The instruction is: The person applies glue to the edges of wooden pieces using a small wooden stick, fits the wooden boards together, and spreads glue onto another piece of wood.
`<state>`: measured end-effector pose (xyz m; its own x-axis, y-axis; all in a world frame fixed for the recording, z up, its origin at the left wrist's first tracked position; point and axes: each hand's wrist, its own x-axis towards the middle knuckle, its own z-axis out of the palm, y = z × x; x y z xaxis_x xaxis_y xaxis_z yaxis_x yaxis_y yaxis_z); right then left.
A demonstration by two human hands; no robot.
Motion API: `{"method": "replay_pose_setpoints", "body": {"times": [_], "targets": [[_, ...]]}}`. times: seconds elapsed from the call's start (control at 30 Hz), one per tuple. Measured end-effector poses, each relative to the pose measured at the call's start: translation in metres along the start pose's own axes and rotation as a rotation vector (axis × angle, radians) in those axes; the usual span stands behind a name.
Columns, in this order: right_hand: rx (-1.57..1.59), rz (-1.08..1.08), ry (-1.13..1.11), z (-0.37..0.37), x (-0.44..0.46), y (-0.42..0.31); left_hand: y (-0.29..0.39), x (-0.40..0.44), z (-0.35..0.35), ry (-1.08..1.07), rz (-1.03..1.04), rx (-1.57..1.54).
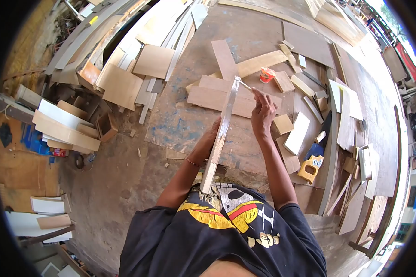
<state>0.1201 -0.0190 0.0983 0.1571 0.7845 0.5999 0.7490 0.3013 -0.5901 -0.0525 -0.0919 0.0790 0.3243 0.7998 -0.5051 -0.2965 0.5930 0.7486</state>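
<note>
Black shirt at six o'clock; left grip holds wood strip, right grip, one o'clock, pinches thin stick. Strip seems light, stiff, maybe sticky; hold its sides.

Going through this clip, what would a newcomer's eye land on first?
Probably the long, smeared wooden strip in the middle, held by the left hand, with the right hand holding a thin stick-like tool at its far end. Next, the red-orange cup beyond the right hand, and the yellow-handled handsaw at right.
</note>
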Motion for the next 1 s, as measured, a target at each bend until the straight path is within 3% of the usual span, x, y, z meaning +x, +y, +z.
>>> {"method": "replay_pose_setpoints", "body": {"times": [0.2,0.4,0.57,0.67,0.73,0.77,0.83,1.0], "targets": [[-0.088,-0.105,0.021,0.011,0.014,0.013,0.004,-0.003,0.002,0.029,-0.017,0.129],[0.057,-0.270,-0.077,-0.003,-0.016,-0.002,0.000,0.006,-0.013,-0.001,0.057,0.062],[0.115,-0.325,-0.160,-0.023,-0.053,-0.022,-0.004,0.014,-0.021,-0.016,-0.020,-0.060],[0.125,-0.362,-0.180,-0.036,-0.064,-0.031,-0.009,0.020,-0.022,0.062,0.020,-0.088],[0.134,-0.376,-0.207,-0.045,-0.069,-0.034,-0.003,0.022,-0.026,-0.155,-0.110,-0.309],[0.133,-0.374,-0.206,-0.049,-0.071,-0.035,-0.003,0.022,-0.025,-0.156,-0.112,-0.308],[0.120,-0.411,-0.235,-0.057,-0.074,-0.037,0.007,0.012,-0.012,-0.068,-0.001,-0.102],[0.183,-0.402,-0.231,-0.064,-0.077,-0.036,0.024,0.001,0.021,0.101,0.102,-0.001]]}}
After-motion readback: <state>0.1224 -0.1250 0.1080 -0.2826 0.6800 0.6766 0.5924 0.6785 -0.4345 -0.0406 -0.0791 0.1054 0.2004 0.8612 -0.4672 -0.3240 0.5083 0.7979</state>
